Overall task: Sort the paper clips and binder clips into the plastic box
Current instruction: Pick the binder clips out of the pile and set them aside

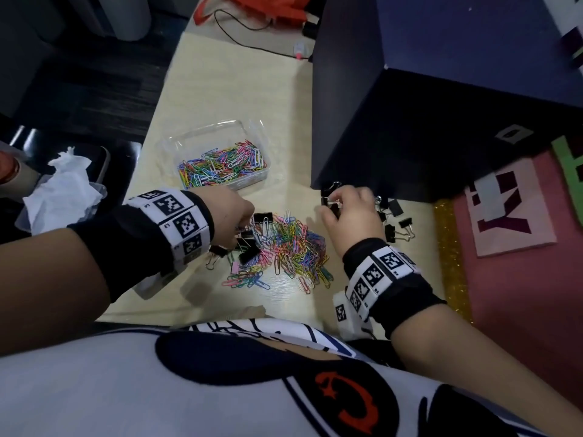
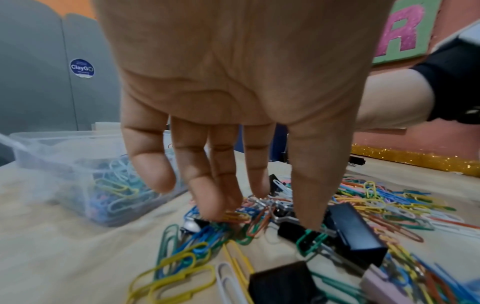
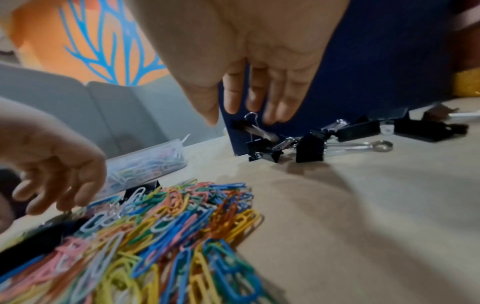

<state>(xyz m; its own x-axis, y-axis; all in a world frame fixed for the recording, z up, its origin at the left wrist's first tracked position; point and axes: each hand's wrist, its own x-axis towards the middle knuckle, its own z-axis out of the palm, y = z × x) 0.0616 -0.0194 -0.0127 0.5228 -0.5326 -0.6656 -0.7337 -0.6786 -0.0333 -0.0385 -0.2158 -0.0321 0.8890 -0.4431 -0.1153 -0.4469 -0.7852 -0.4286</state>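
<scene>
Plastic box (image 1: 202,143) holds coloured paper clips (image 1: 220,167); left hand (image 1: 227,212) spread, right hand (image 1: 353,212) pinching binder clip (image 1: 331,197)

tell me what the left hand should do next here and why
Probably close the fingertips on a few paper clips and carry them to the plastic box. The left hand has its fingers down in the mixed pile, touching clips but not clearly gripping any, and the box beside it already holds only coloured paper clips.
</scene>
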